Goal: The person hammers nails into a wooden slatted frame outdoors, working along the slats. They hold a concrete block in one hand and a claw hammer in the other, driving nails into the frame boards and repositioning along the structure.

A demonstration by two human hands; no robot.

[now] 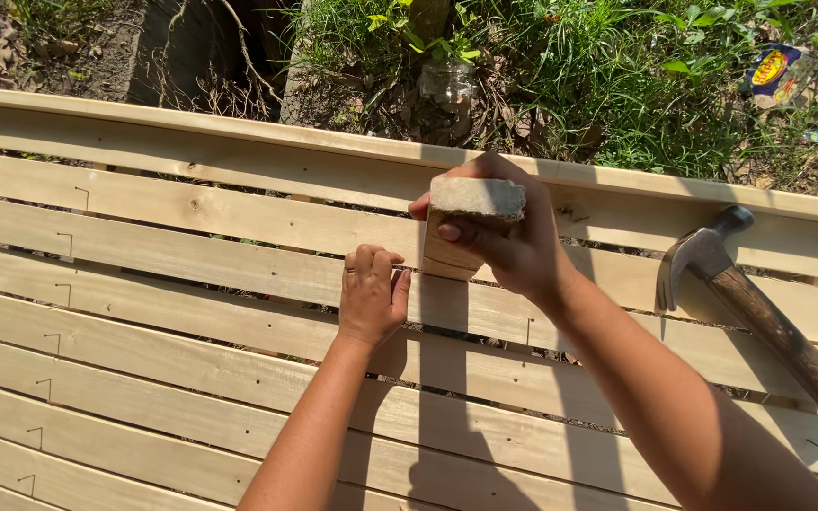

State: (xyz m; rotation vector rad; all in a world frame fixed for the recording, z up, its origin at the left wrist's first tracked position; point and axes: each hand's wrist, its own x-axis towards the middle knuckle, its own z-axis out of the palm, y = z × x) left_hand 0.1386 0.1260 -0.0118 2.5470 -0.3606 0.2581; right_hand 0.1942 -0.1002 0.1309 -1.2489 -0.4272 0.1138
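My right hand [513, 237] grips a short wooden block [471, 222] and holds it upright against a pale wooden slat panel [191, 312]. The block stands in the gap area between two slats. My left hand [371, 293] rests just left of the block, fingers curled with the tips pinched down on a slat; whether something small is between them I cannot tell. Both forearms reach in from the bottom of the view.
A claw hammer [759, 308] with a dark wooden handle lies on the slats at the right. Pencil marks run along the slats at the left and centre. Beyond the panel's far edge are grass [617, 85], dirt, a clear jar [447, 83] and a colourful wrapper [773, 68].
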